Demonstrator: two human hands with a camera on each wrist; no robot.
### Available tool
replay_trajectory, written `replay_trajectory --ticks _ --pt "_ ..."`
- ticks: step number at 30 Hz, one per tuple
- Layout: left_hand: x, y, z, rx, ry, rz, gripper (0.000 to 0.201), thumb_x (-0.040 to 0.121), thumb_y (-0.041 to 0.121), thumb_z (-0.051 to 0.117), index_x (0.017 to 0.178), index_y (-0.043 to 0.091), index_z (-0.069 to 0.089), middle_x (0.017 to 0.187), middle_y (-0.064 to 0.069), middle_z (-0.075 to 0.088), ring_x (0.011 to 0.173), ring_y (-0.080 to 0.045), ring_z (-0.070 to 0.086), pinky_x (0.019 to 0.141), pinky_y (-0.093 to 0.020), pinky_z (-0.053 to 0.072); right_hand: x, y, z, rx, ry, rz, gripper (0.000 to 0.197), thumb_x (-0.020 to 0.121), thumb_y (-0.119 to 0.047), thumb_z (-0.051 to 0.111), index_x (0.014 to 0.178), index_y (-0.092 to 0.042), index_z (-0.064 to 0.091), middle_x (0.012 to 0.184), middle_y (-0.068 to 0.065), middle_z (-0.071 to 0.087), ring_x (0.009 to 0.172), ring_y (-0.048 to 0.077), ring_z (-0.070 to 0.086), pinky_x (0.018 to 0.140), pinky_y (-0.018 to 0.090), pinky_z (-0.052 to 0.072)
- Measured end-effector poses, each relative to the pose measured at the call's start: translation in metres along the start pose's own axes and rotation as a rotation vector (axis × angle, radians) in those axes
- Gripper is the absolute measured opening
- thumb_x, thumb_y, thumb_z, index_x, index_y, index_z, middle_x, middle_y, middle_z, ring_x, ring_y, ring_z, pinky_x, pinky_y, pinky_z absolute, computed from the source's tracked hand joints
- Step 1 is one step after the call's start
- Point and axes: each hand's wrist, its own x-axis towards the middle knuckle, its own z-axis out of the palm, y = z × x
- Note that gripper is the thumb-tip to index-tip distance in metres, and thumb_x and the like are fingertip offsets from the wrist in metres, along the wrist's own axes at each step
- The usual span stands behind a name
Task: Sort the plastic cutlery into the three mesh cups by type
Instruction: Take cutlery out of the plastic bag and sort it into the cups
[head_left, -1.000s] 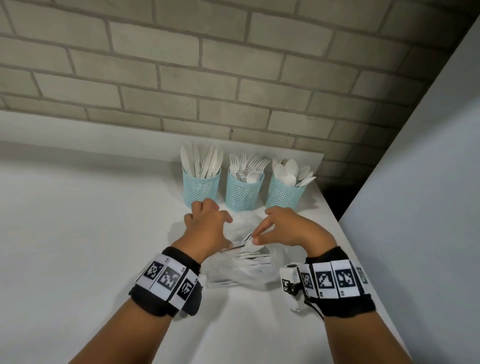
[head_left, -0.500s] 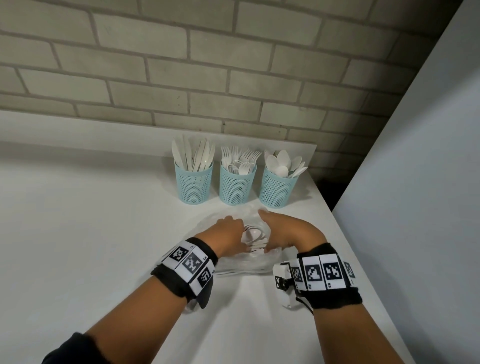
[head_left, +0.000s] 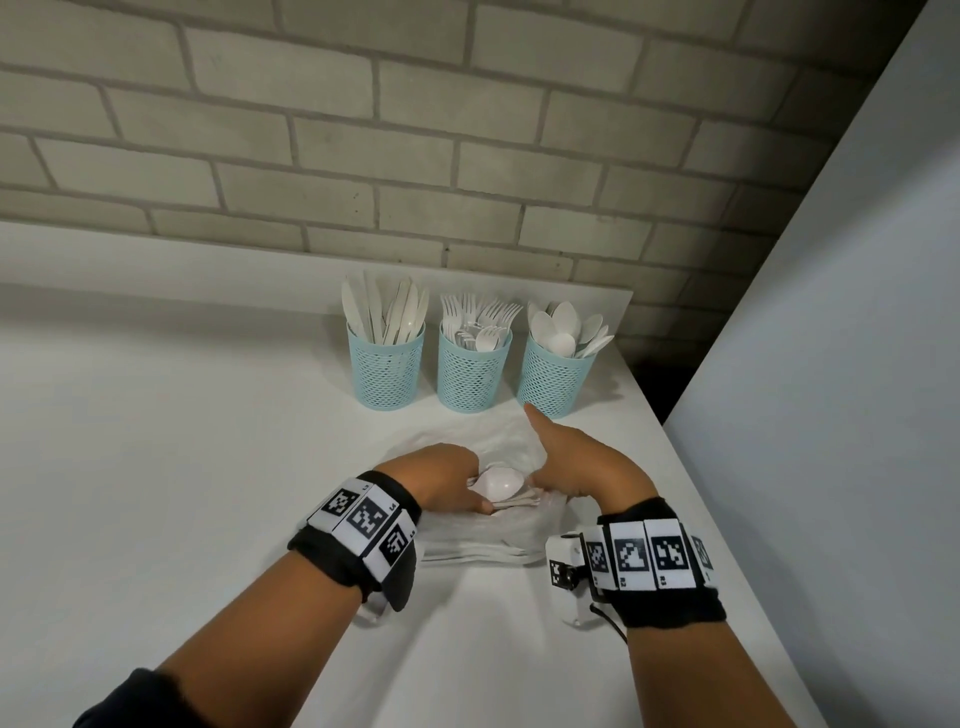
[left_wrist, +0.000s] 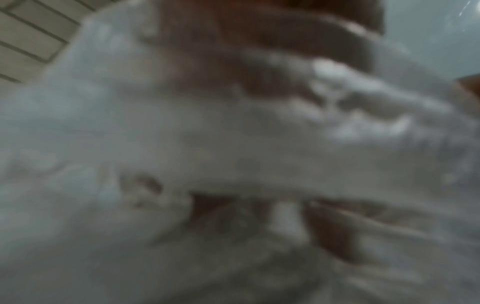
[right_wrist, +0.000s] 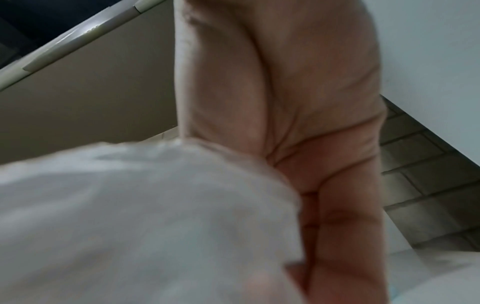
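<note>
On the white table (head_left: 182, 467) in front of me, close to the brick wall (head_left: 415, 130), I see three blue mesh cups in a row. The left cup (head_left: 385, 365) has knives in it. The middle cup (head_left: 472, 370) has forks. The right cup (head_left: 553, 375) has spoons. They stand just beside each other.

Nearer to me lies a clear plastic bag (head_left: 488, 540), flat and crinkly on the table. More white cutlery shows through it. Both of my hands are on it.

My left hand (head_left: 444, 480) is on the left side of the bag, palm turned toward the middle. Its fingers are curled in, and a small bunch of spoons (head_left: 501, 486) lies right at them, with the round bowl of one on top. The thumb touches the bunch. I think the fingers hold the bunch, but the fingertips are hidden. The left wrist view is too blurry to help; I only see the bag (left_wrist: 207, 144) and dark finger shapes.

My right hand (head_left: 582, 470) is on the right side of the bag, touching the other end of the spoons. One finger sticks out straight toward the right cup. The other fingers bend down onto the bag. In the right wrist view, the palm (right_wrist: 285, 92) is up close and the bag (right_wrist: 142, 216) is bunched against the fingers. I cannot tell if they pinch it.
</note>
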Motion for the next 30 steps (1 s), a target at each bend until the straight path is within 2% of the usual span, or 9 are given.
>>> replay_trajectory --ticks 3,5,11,14,16,19,22,26,30 --pt "-0.001 -0.005 0.000 0.019 0.047 0.027 0.028 0.096 0.037 0.047 0.094 0.009 0.050 0.111 -0.012 0.059 0.085 -0.021 0.046 0.072 -0.027 0.032 0.002 0.004 0.000 0.051 0.083 -0.027 0.078 0.089 -0.002 0.048 0.151 -0.027 0.008 0.147 0.011 0.037 0.120 0.027 0.052 0.092 0.035 0.047" --pt "-0.001 -0.007 -0.001 0.020 0.059 0.027 0.028 0.098 0.036 0.043 0.094 0.009 0.050 0.110 -0.013 0.059 0.084 -0.020 0.045 0.073 -0.028 0.034 0.005 0.006 0.001 0.107 0.125 -0.029 0.072 0.089 0.002 0.043 0.149 -0.027 0.017 0.147 0.011 0.038 0.123 0.030 0.051 0.096 0.036 0.045" --pt "0.001 -0.017 -0.003 -0.304 0.174 0.022 0.030 0.098 0.031 0.043 0.106 0.006 0.057 0.108 -0.007 0.065 0.098 -0.023 0.061 0.085 -0.031 0.045 0.007 0.007 0.001 0.188 0.200 -0.044 0.063 0.091 0.000 0.044 0.147 -0.024 0.026 0.142 0.010 0.044 0.084 0.020 0.059 0.086 0.029 0.047" --pt "0.003 -0.020 -0.006 -0.658 0.212 0.041 0.026 0.099 0.025 0.044 0.104 0.006 0.061 0.090 -0.002 0.067 0.076 -0.011 0.064 0.071 -0.018 0.048 0.005 0.007 -0.004 0.197 0.256 -0.060 0.058 0.093 -0.005 0.046 0.145 -0.023 0.028 0.139 0.012 0.047 0.116 0.027 0.054 0.098 0.031 0.042" --pt "0.001 -0.018 -0.012 -0.800 0.280 0.071 0.025 0.099 0.023 0.045 0.102 0.006 0.064 0.078 0.002 0.065 0.066 -0.006 0.060 0.061 -0.011 0.044 0.001 0.002 -0.011 0.242 0.294 -0.118 0.054 0.094 -0.011 0.048 0.144 -0.022 0.031 0.135 0.010 0.051 0.121 0.024 0.050 0.097 0.028 0.038" --pt "-0.001 -0.017 -0.021 -0.978 0.375 0.109 0.024 0.097 0.027 0.048 0.100 0.012 0.066 0.073 0.005 0.060 0.060 -0.003 0.055 0.063 -0.012 0.043 -0.007 -0.016 -0.024 0.422 0.354 -0.255 0.046 0.096 -0.023 0.050 0.140 -0.021 0.039 0.133 0.002 0.053 0.122 0.016 0.050 0.093 0.022 0.036" --pt "-0.002 -0.016 -0.027 -1.201 0.322 0.161 0.028 0.098 0.027 0.046 0.107 0.008 0.065 0.073 0.003 0.058 0.060 -0.007 0.051 0.063 -0.020 0.044 -0.006 -0.031 -0.032 0.705 0.305 -0.335 0.047 0.093 -0.028 0.055 0.137 -0.018 0.043 0.123 0.005 0.062 0.109 0.015 0.060 0.088 0.023 0.048" --pt "-0.007 -0.012 -0.032 -1.374 0.238 0.196 0.028 0.099 0.025 0.042 0.105 0.007 0.063 0.078 -0.002 0.067 0.062 -0.007 0.057 0.060 -0.020 0.047 0.005 -0.041 -0.028 0.897 0.330 -0.372 0.043 0.087 -0.008 0.063 0.128 -0.013 0.050 0.099 0.005 0.066 0.077 0.008 0.063 0.060 0.012 0.051" --pt "-0.011 -0.013 -0.031 -1.414 0.249 0.184 0.028 0.100 0.026 0.040 0.107 0.011 0.063 0.089 -0.006 0.073 0.070 -0.009 0.066 0.064 -0.021 0.052 0.017 -0.041 -0.020 0.981 0.396 -0.333 0.021 0.085 -0.006 0.065 0.106 -0.006 0.064 0.083 0.004 0.067 0.073 0.015 0.063 0.061 0.020 0.054"
